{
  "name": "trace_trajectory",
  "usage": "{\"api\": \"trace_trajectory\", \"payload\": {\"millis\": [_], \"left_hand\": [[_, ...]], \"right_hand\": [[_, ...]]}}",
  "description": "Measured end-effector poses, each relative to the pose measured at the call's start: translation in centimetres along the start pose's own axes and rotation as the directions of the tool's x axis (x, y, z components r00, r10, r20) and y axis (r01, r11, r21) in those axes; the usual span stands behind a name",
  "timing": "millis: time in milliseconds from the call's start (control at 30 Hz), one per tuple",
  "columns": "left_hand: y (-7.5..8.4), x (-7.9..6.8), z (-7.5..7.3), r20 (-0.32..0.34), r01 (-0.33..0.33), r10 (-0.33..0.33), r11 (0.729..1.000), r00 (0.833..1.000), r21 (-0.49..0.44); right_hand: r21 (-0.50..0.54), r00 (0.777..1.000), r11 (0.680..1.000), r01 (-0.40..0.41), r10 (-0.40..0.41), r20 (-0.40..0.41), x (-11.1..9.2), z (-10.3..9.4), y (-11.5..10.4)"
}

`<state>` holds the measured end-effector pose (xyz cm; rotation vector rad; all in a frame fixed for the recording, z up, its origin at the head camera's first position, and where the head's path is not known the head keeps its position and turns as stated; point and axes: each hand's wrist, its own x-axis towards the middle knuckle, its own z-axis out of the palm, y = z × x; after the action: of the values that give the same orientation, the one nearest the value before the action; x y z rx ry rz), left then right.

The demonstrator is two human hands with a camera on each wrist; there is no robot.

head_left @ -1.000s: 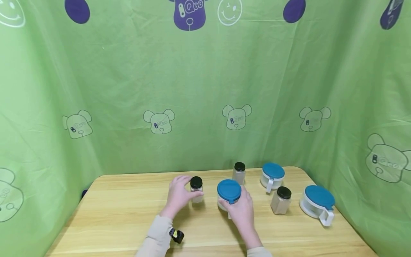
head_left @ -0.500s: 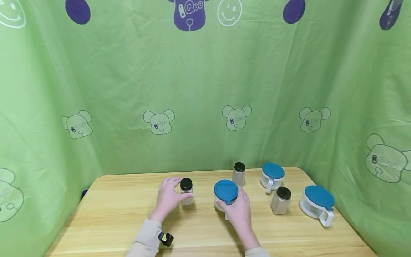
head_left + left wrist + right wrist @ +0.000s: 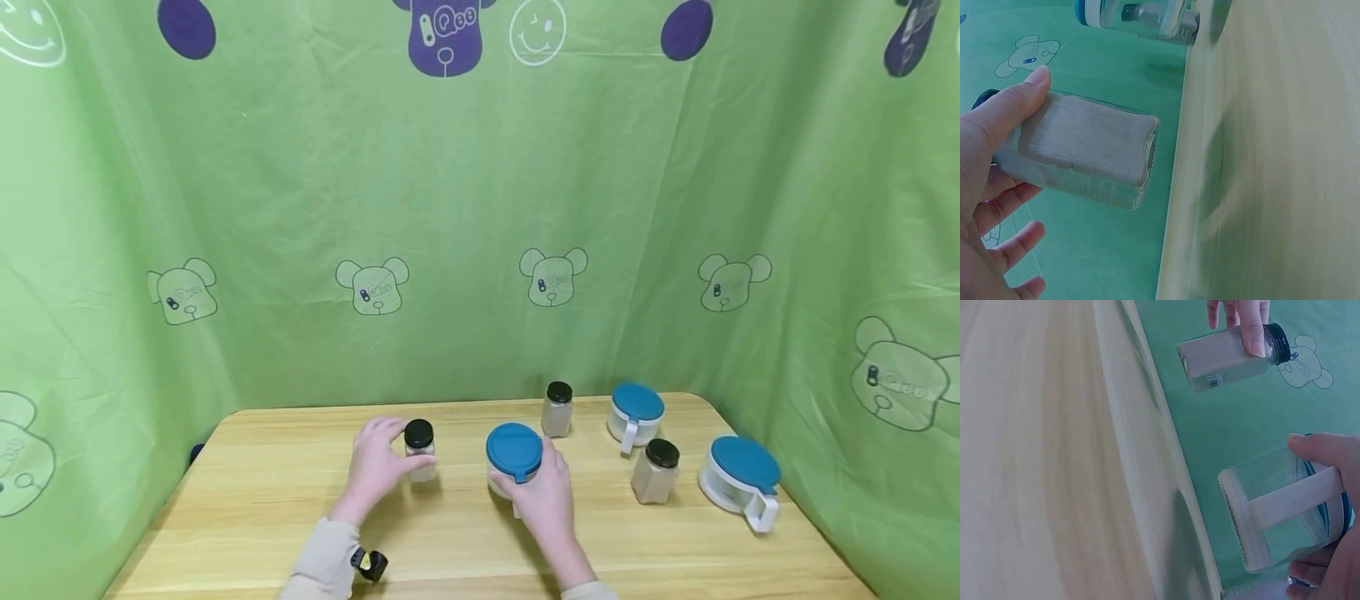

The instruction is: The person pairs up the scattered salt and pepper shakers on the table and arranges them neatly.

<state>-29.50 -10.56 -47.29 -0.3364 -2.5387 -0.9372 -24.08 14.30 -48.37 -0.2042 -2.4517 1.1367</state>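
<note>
My left hand (image 3: 375, 462) grips a square glass jar (image 3: 1088, 147) with a black lid and pale powder inside. Its thumb and a finger are near the lid end, while the other fingers spread loose in the left wrist view. The jar is upright, its base raised off the table. To the right, my right hand (image 3: 546, 497) holds a round clear canister (image 3: 1282, 519) by its upper part. That canister has a blue lid (image 3: 513, 450), a white handle and a white base, and it also hangs above the table. The palm hides part of its side.
Behind the right hand stands another black-lidded jar (image 3: 557, 412). Further right on the wooden table (image 3: 247, 500) are a small blue-lidded canister (image 3: 636, 417), a powder jar (image 3: 655, 475) and a larger blue-lidded canister (image 3: 742, 475). A green curtain (image 3: 457, 350) hangs behind the table.
Both hands have moved left with what they hold. The left hand with the powder jar travelled somewhat further, widening the space between the two. The standing containers stayed put.
</note>
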Motion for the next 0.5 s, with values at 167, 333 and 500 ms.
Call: {"api": "trace_trajectory", "payload": {"millis": [167,333,500], "left_hand": [[-0.9,-0.5,-0.5,-0.002,0.005,-0.005,1.000,1.000,0.016],[-1.2,-0.8,-1.1,0.002,0.030,-0.030,0.999,1.000,-0.013],[-1.7,-1.1,-1.5,-0.009,0.039,-0.039,0.999,0.999,-0.010]], "right_hand": [[0.003,1.000,1.000,0.011,-0.011,0.002,-0.3,0.5,0.0],[0.002,1.000,1.000,0.023,-0.023,-0.004,-0.4,1.0,-0.2],[0.001,0.999,0.999,0.042,-0.042,-0.007,-0.7,1.4,-0.6]]}}
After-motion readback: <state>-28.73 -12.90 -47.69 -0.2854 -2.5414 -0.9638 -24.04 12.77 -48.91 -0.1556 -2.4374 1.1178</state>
